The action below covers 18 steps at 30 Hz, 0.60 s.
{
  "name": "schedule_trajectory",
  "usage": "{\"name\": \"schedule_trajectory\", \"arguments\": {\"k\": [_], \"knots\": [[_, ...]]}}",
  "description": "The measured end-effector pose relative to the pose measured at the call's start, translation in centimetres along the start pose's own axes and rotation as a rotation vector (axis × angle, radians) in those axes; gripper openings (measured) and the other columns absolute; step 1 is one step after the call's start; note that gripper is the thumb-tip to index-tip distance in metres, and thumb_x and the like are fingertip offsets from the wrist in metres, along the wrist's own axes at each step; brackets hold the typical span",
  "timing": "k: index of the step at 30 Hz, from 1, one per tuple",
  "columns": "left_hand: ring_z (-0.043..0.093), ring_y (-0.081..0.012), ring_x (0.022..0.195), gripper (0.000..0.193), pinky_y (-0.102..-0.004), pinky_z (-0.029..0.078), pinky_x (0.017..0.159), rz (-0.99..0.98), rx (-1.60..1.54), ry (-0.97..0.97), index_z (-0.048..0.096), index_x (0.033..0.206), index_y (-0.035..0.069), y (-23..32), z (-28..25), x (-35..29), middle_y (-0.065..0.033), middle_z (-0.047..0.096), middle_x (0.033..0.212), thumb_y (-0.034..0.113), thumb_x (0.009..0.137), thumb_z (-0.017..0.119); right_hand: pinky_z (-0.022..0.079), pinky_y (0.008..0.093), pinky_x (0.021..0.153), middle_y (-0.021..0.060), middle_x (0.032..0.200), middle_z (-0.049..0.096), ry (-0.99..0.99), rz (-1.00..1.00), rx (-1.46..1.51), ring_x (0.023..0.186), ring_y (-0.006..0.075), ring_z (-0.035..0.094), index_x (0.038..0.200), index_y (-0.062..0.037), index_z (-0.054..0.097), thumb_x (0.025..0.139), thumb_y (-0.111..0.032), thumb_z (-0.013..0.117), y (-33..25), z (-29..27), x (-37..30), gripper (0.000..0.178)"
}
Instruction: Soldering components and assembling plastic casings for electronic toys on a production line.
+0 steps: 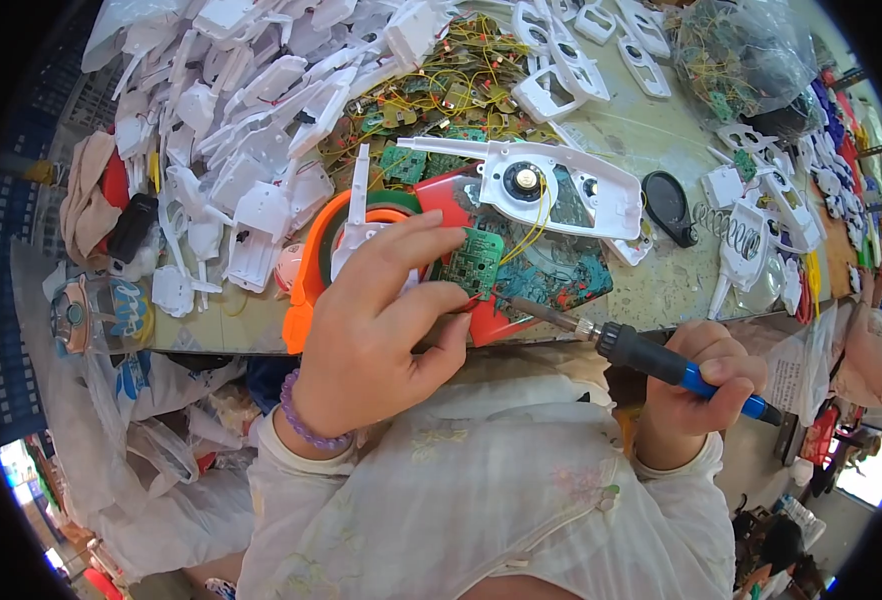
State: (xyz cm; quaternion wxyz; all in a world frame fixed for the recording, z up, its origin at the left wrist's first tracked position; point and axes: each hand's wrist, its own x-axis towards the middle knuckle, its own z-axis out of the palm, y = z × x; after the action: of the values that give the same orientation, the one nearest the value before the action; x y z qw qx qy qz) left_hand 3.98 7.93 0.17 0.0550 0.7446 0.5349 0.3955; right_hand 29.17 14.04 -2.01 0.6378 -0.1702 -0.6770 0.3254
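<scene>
My left hand [376, 325] pinches a small green circuit board [469, 264] between thumb and fingers, just above the table's near edge. A yellow wire runs from the board up to a round speaker in a long white plastic housing [541, 185]. My right hand [706, 385] grips a soldering iron [651, 357] with a blue and black handle. Its metal tip reaches left to the board's lower edge. A purple bead bracelet circles my left wrist.
A heap of white plastic shells [251, 130] fills the left of the table [651, 285]. Green boards with yellow wires [441, 95] lie behind. An orange tape dispenser [311, 265], a black oval part [669, 205] and a clear bag of boards [736, 55] are nearby.
</scene>
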Motion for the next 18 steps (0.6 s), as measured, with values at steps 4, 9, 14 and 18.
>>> {"name": "schedule_trajectory", "arguments": {"k": [4, 9, 14, 18], "knots": [[0.057, -0.0332, 0.108, 0.015, -0.0392, 0.049, 0.084, -0.013, -0.026, -0.070, 0.057, 0.075, 0.003, -0.45, -0.26, 0.59, -0.0126, 0.059, 0.112, 0.002, 0.065, 0.069, 0.030, 0.0262, 0.035, 0.0030, 0.054, 0.041, -0.029, -0.011, 0.007, 0.039, 0.0134, 0.038, 0.085, -0.0058, 0.042, 0.097, -0.032, 0.042, -0.01, -0.58, -0.33, 0.029], [0.058, -0.0315, 0.108, 0.012, -0.0370, 0.050, 0.085, 0.047, -0.024, -0.143, 0.056, 0.072, 0.002, -0.94, -0.27, 0.85, -0.0133, 0.060, 0.114, 0.002, 0.067, 0.066, 0.030, 0.0262, 0.035, 0.0027, 0.054, 0.042, -0.065, -0.010, -0.005, 0.040, 0.0134, 0.038, 0.085, -0.0060, 0.042, 0.097, -0.032, 0.042, -0.43, -0.33, -0.03, 0.029], [0.059, -0.0296, 0.106, 0.009, -0.0368, 0.050, 0.084, 0.027, -0.038, -0.140, 0.056, 0.072, 0.002, -0.80, -0.06, 0.92, -0.0124, 0.061, 0.114, 0.002, 0.069, 0.065, 0.029, 0.0244, 0.037, 0.0015, 0.052, 0.041, -0.037, -0.067, -0.046, 0.041, 0.0109, 0.034, 0.082, -0.0075, 0.045, 0.098, -0.033, 0.038, -0.32, 0.07, -0.16, 0.030], [0.060, -0.0283, 0.105, 0.009, -0.0364, 0.050, 0.083, 0.019, -0.026, -0.135, 0.057, 0.073, 0.002, -0.72, 0.01, 0.93, -0.0116, 0.060, 0.114, 0.002, 0.069, 0.065, 0.030, 0.0246, 0.038, 0.0016, 0.053, 0.042, -0.058, -0.068, -0.029, 0.041, 0.0113, 0.035, 0.082, -0.0073, 0.045, 0.098, -0.033, 0.038, -0.13, -0.05, -0.14, 0.031]]}}
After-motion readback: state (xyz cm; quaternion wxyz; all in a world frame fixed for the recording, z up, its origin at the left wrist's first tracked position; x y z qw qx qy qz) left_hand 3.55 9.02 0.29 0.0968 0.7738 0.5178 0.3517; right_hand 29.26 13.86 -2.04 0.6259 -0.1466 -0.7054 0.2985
